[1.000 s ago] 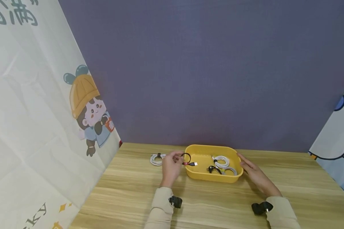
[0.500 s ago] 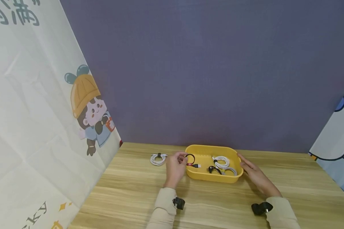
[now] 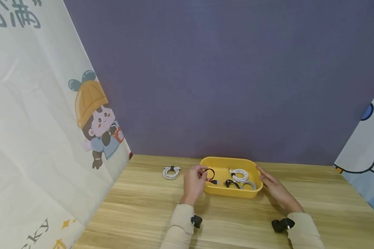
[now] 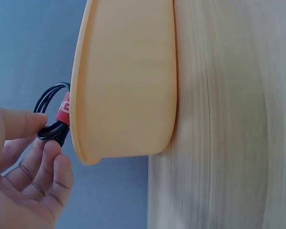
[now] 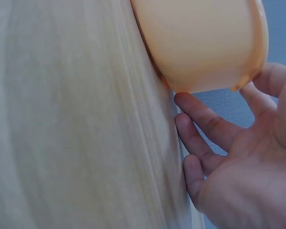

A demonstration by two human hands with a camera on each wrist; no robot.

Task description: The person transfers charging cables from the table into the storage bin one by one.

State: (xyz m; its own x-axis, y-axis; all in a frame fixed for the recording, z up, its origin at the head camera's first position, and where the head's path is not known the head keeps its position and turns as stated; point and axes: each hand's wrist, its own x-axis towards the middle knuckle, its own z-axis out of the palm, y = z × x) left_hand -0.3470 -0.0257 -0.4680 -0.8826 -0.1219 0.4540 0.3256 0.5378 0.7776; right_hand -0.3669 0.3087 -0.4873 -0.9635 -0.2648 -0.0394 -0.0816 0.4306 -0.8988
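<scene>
A wooden table (image 3: 236, 221) is set against a purple wall (image 3: 224, 76), with cartoon-printed curtains (image 3: 34, 121) on both sides. A yellow tray (image 3: 233, 192) sits near the table's far edge. A black coiled cable (image 3: 209, 174) is pinched over the tray's left rim by the left hand (image 3: 194, 183). The right hand (image 3: 275, 190), fingers straight, is laid against the tray's right side. A white coiled cable (image 3: 170, 172) lies left of the tray; bare tabletop is seen nearer the viewer.

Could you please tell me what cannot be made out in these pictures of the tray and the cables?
- Tray interior: both wrist views show only its outer wall.
- Black cable: left wrist view, the tray rim hides its plug.
- White cable plugs: head view, too small.
- Right hand: right wrist view, cut off by the edge.
</scene>
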